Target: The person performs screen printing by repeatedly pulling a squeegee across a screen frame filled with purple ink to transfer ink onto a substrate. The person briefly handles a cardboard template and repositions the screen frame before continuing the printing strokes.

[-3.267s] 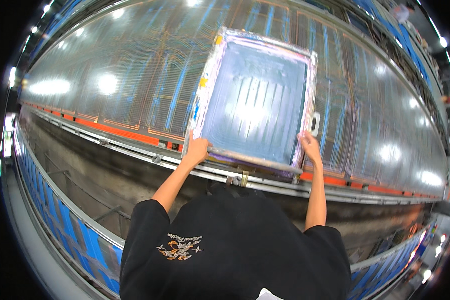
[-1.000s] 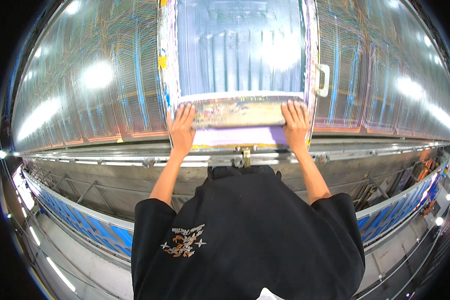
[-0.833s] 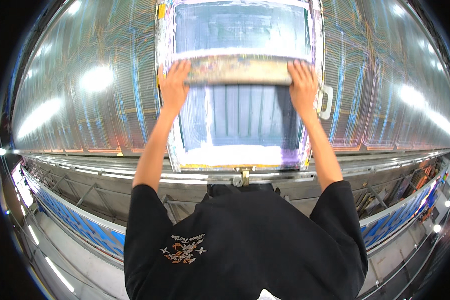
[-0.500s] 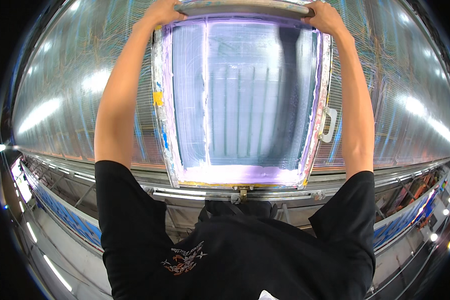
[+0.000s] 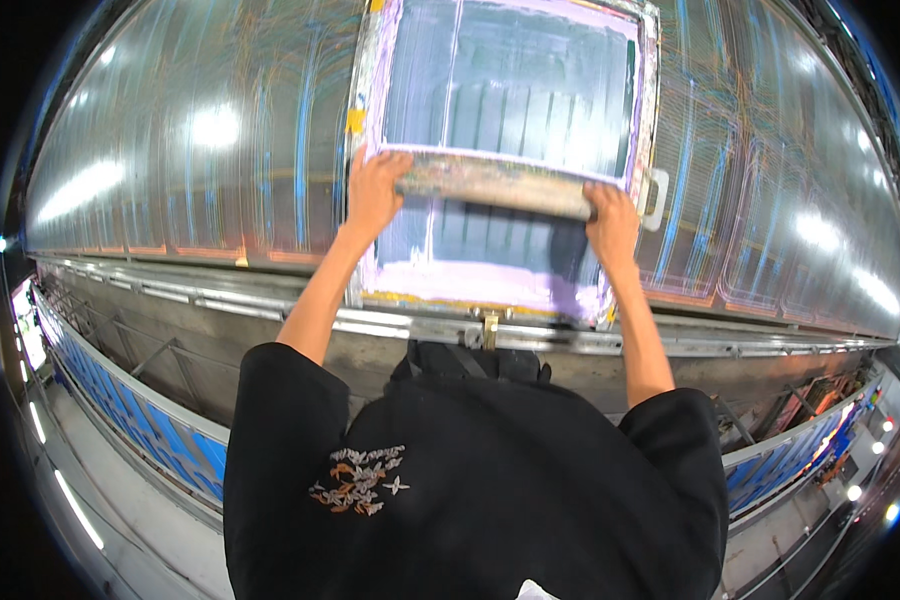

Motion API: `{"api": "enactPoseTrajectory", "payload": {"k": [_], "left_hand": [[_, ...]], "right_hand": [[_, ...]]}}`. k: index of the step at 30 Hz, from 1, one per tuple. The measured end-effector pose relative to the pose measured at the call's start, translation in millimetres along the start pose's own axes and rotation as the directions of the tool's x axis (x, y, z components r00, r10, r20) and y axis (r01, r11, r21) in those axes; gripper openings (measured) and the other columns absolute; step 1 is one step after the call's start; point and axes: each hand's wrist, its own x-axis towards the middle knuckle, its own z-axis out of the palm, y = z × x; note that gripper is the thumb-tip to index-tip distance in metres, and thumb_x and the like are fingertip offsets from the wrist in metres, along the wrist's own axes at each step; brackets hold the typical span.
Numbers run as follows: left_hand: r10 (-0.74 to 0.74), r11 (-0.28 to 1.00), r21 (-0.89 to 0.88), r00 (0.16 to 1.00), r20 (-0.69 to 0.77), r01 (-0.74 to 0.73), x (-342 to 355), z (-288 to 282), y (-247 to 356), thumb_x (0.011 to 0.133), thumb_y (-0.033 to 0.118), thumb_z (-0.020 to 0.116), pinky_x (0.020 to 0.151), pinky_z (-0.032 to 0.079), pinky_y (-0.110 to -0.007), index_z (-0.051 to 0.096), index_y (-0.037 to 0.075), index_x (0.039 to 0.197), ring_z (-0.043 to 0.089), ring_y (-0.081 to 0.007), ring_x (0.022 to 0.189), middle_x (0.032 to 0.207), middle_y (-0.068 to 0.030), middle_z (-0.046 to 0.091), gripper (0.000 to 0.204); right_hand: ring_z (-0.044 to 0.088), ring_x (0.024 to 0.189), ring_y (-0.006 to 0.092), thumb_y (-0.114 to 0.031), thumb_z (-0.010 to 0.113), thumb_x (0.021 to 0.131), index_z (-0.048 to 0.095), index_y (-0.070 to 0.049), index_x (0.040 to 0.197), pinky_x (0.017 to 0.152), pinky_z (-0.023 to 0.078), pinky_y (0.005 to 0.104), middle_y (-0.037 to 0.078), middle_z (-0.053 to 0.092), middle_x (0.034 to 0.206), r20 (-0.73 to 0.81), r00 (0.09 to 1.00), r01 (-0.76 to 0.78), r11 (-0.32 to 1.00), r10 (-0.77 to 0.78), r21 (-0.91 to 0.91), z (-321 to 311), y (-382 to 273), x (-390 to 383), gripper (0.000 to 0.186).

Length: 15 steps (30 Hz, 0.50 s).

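A wooden-handled squeegee lies crosswise over the screen printing frame, about two thirds of the way down toward me. My left hand grips its left end, and my right hand is wrapped round its right end. Bluish mesh shows above and below the squeegee, with darker vertical stripes in the middle and lilac ink along the near edge and sides. The squeegee's lower edge is hidden beneath its handle.
A long shiny table with coloured line marks stretches to both sides. A white handle juts from the frame's right side. Metal rails and a brass-coloured clamp run along the near edge. Blue-panelled racks stand behind at left and right.
Both hands have drawn the squeegee from the frame's far end toward me. My elbows are now bent. The frame sits higher in view as the head view has shifted.
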Motion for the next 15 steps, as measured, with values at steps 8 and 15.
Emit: {"api": "enactPoseTrajectory", "payload": {"k": [8, 15], "left_hand": [[-0.03, 0.999, -0.024, 0.991, 0.13, 0.033, -203, -10, 67, 0.068, 0.0, 0.071, 0.127, 0.024, -0.056, 0.073, 0.009, 0.126, 0.064, -0.0306, 0.122, 0.126, -0.0092, 0.074, 0.059], [-0.209, 0.977, 0.03, 0.934, 0.289, 0.209, -183, -27, 60, 0.076, 0.004, 0.07, 0.125, 0.016, -0.062, 0.081, 0.014, 0.103, 0.071, -0.0287, 0.1, 0.101, -0.0108, 0.078, 0.031]], "right_hand": [[0.065, 0.107, 0.0322, 0.002, 0.073, 0.074, 0.077, -0.008, 0.112, 0.092, 0.052, 0.0442, 0.01, 0.073, 0.111, 0.124, 0.991, -0.059, 0.998, 0.055, 0.034, -17, -59, -214, 0.04], [0.062, 0.127, 0.0354, -0.05, 0.08, 0.087, 0.071, -0.007, 0.131, 0.108, 0.047, 0.0439, 0.02, 0.069, 0.131, 0.71, 0.697, -0.306, 0.854, -0.1, 0.42, -65, -2, -87, 0.063]]}}
